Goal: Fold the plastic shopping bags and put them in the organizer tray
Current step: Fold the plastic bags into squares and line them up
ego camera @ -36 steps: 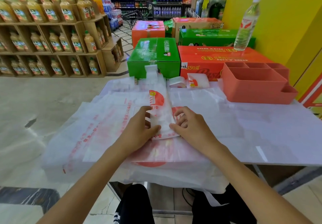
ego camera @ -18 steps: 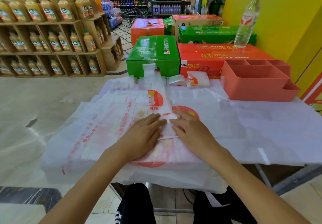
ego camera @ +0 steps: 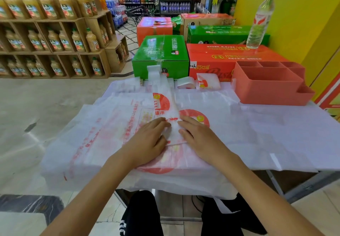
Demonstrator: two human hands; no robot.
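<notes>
Head view, looking down over a counter in a supermarket. Both hands lie flat, fingers nearly straight, pressing a narrow folded strip of white plastic bag that runs away from the person. The left hand rests on the strip's left edge, the right hand on its right edge; the fingertips almost meet, and neither hand grips anything. The strip sits on top of a loose spread of unfolded bags printed in red, which overhang the near edge of the counter. Two small folded bags lie at the far side, not yet stowed. The coral organizer tray stands at the far right, well apart from the hands; its visible compartments look empty.

Likely trouble: the slick plastic may spring open once the pressure lifts, undoing the crease. The strip may also slide on the smooth bags beneath, folding crooked. The overhanging pile could slip to the floor if the hands drag it nearer. A loosely folded packet might not fit a tray compartment.
</notes>
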